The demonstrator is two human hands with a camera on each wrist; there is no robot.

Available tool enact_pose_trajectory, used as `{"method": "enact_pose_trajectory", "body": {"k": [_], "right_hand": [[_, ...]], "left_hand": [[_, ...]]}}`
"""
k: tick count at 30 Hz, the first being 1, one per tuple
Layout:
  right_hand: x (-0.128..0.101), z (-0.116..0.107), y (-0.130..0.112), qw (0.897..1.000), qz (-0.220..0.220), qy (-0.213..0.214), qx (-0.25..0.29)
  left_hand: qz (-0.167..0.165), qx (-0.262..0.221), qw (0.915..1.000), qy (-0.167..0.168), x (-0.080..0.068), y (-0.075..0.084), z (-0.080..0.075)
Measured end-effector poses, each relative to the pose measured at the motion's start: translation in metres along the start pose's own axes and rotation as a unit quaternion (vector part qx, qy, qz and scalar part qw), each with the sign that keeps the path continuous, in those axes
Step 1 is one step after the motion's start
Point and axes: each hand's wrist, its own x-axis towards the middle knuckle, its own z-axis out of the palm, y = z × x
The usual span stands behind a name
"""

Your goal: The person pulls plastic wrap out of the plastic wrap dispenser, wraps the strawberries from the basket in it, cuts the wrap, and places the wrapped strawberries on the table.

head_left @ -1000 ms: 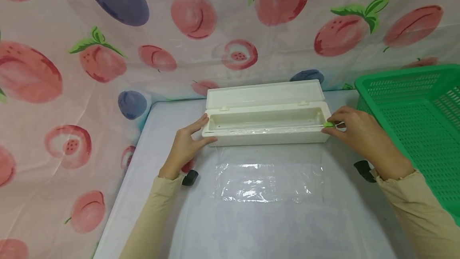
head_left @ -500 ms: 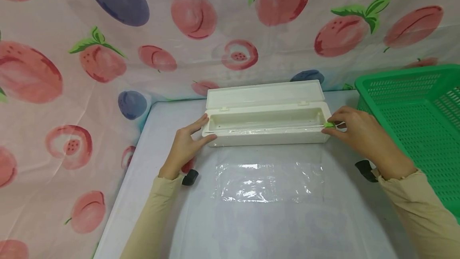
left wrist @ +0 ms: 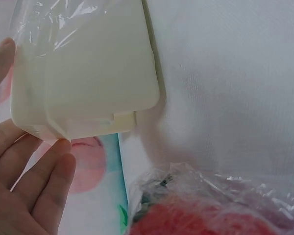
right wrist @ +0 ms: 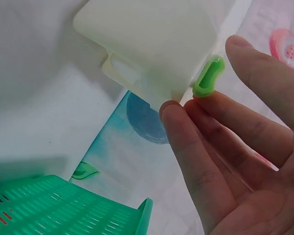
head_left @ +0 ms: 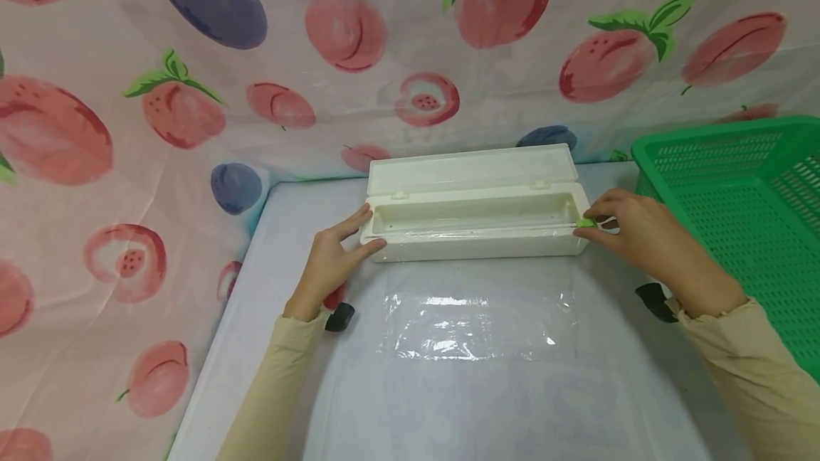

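While the left hand (head_left: 328,262) grips the white box (head_left: 474,198), the right hand (head_left: 640,232) pinches the green slider (right wrist: 208,77).

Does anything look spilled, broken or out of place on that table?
Nothing stands out as spilled or broken. The clear film lies creased before the white box, whose lid is open, but that looks like ordinary use.

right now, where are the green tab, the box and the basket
green tab (right wrist: 208,76), right wrist view: its recessed face
box (head_left: 474,211), head view: its inner back wall
basket (head_left: 717,151), head view: its slotted far wall
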Motion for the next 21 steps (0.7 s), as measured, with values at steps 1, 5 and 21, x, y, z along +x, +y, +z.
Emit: {"method": "enact_pose_trajectory", "body": {"k": [1,5,21], "right_hand": [[0.0,0.0,0.0,1.0,0.001,-0.001,0.0],[0.0,-0.003,-0.001,1.0,0.01,-0.013,0.005],[-0.01,-0.036,0.005,1.0,0.003,-0.007,-0.021]], "left_hand": [[0.001,0.001,1.0,0.0,0.0,0.0,0.0],[0.001,0.004,1.0,0.0,0.0,0.0,0.0],[-0.009,0.0,0.9999,-0.009,-0.002,0.004,-0.001]]}}
